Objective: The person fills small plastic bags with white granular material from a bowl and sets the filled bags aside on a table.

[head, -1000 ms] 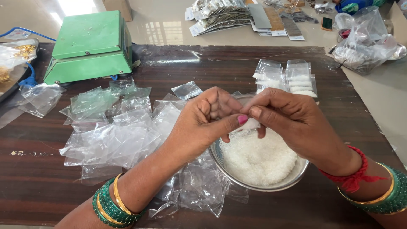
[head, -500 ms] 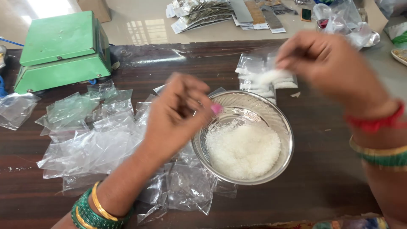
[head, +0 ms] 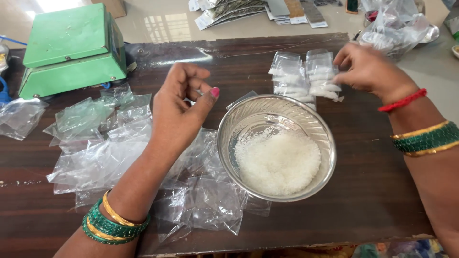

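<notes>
We are holding our left hand [head: 179, 112] above the dark wooden table [head: 373, 191], fingers loosely curled and gripping nothing, just over the heap of empty clear bags [head: 110, 143]. Our right hand [head: 368, 71] is resting on the pile of filled small packets [head: 306, 76] beyond the steel bowl [head: 229, 143], fingertips pinching together on the nearest packet. The bowl is sitting between our hands, half full of white grains [head: 279, 162]. A green scale [head: 71, 45] is standing far left.

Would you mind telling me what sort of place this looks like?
Probably a small home or workshop packing station: a green weighing scale on the dark wooden table, loose clear plastic pouches, and a steel bowl of white grains beside filled clear packets.
</notes>
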